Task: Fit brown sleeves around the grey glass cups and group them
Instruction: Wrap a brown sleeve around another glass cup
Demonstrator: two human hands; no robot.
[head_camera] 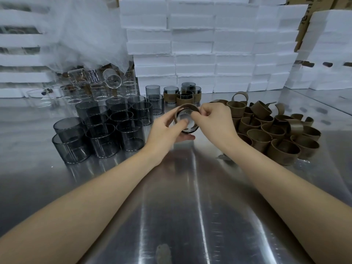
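Note:
Above the table's middle I hold one grey glass cup (184, 117), its mouth tilted toward me. My left hand (167, 128) grips the cup from the left and below. My right hand (213, 119) pinches a brown sleeve (187, 106) that wraps the cup's rim. Several bare grey cups (102, 128) stand stacked at the left. A heap of loose brown sleeves (270, 130) lies at the right. Several sleeved cups (182, 95) stand grouped behind my hands.
The steel table (181, 206) stretches toward me. Clear glass cups (91, 86) stand at the back left under white netting. Stacks of white foam blocks (200, 44) wall off the back and right.

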